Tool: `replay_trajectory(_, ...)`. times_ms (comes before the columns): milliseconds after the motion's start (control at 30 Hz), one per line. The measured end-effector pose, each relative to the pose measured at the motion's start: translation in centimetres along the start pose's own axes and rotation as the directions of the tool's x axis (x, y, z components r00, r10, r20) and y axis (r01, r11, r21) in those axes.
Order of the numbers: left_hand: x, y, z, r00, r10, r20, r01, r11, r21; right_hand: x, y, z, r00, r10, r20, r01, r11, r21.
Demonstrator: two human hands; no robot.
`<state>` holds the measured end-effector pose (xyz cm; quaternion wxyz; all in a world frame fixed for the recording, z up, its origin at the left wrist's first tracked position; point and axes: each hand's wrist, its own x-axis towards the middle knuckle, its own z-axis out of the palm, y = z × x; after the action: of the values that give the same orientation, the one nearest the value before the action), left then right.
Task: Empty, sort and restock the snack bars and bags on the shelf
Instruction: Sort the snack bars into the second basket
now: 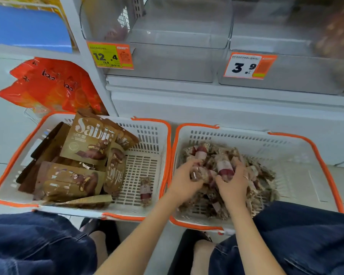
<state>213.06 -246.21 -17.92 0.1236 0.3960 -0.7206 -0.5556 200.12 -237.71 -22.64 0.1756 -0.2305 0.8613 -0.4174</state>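
Two white baskets with orange rims are set side by side on the floor below a shelf. The right basket (298,155) is filled with a loose heap of snack bars (256,171), each in a clear wrapper with a dark red and white band around its middle. Both hands are sunk into this heap: the left hand (184,180) is curled around a bar (200,174), and the right hand (233,182) is curled around another bar (224,167), a ring being worn on one finger. The left basket (147,135) is stocked with brown snack bags (87,143) printed with a cartoon figure, stacked and leaning toward its left side; one single bar (145,190) is laid on its bare slatted bottom.

Above, clear plastic bins (177,46) are mounted on the white shelf (207,96), with a yellow price tag (109,55) reading 12.4 and a white price tag (248,66) reading 3.9. Orange bags (52,86) are hung at the left.

The small print on the tags is too fine to be read. A blurred brown shape at the upper right edge cannot be made out. The person's knees in dark denim are cut off at the bottom.
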Motion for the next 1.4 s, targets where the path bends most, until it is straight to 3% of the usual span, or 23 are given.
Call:
replay_trajectory(67,-0.3,-2.0,-2.4,0.972,-0.116,-0.205,0.090,0.987,-0.130,0.0,-0.3,0.6,0.998,-0.048,0.033,0.049,0.998,-0.035)
replay_trajectory(167,0.2,-4.9,-6.4,0.875,-0.397,-0.278,0.266,0.873,-0.408,-0.4,-1.4,1.8,0.986,-0.139,0.091,0.150,0.980,-0.132)
replay_trajectory(300,2.7,-10.4,-9.4,0.743,-0.528,-0.412,0.527,0.840,-0.127,-1.9,-1.1,4.6,0.926,-0.179,0.333,0.311,0.861,-0.402)
replay_trajectory(400,3.9,-15.2,-9.8,0.715,-0.648,-0.264,0.695,0.701,0.160,-2.5,0.4,6.7,0.906,-0.247,0.343,0.405,0.739,-0.539)
replay_trajectory(500,4.9,-18.8,-8.6,0.685,-0.708,-0.173,0.723,0.633,0.276,-2.3,1.0,8.0,0.929,-0.280,0.242,0.370,0.689,-0.623)
replay_trajectory(633,6.6,-21.2,-6.5,0.637,-0.768,-0.069,0.755,0.602,0.260,-2.4,1.1,9.0,0.933,-0.325,0.157,0.348,0.696,-0.628)
replay_trajectory(800,7.5,-22.1,-6.1,0.689,-0.715,-0.119,0.722,0.662,0.201,-2.3,1.4,9.6,0.923,-0.365,0.121,0.359,0.704,-0.613)
replay_trajectory(900,6.7,-19.5,-7.8,0.709,-0.664,-0.238,0.684,0.729,0.004,-2.4,1.6,9.4,0.933,-0.332,0.142,0.336,0.654,-0.678)
replay_trajectory(1033,4.8,-13.0,-11.2,0.700,-0.520,-0.490,0.503,0.845,-0.180,-3.0,1.2,8.0,0.983,-0.141,0.115,0.179,0.657,-0.732)
replay_trajectory(1133,3.6,-6.1,-11.6,0.710,-0.380,-0.593,0.307,0.925,-0.225,-3.4,0.1,6.2,0.999,0.002,0.038,0.023,0.759,-0.651)
replay_trajectory(1200,2.8,-0.7,-9.7,0.779,-0.245,-0.576,0.124,0.962,-0.241,-4.0,-0.8,5.1,1.000,-0.013,-0.001,0.010,0.832,-0.555)
replay_trajectory(1233,2.5,1.6,-8.1,0.818,-0.161,-0.552,0.033,0.972,-0.233,-4.4,-1.8,4.5,0.998,-0.059,-0.037,0.038,0.904,-0.426)
replay_trajectory(1300,2.4,4.7,-4.3,0.894,-0.013,-0.448,-0.070,0.983,-0.167,-4.6,-4.5,3.0,0.994,-0.091,-0.061,0.097,0.990,0.099)
replay_trajectory(1367,2.3,6.0,-0.6,0.966,0.014,-0.259,-0.033,0.997,-0.070,-4.1,-6.6,1.6,0.996,-0.018,0.087,-0.040,0.788,0.615)
replay_trajectory(1400,2.2,6.0,0.8,0.986,-0.016,-0.165,0.015,1.000,-0.008,-3.6,-6.7,0.9,0.989,0.003,0.145,-0.106,0.699,0.707)
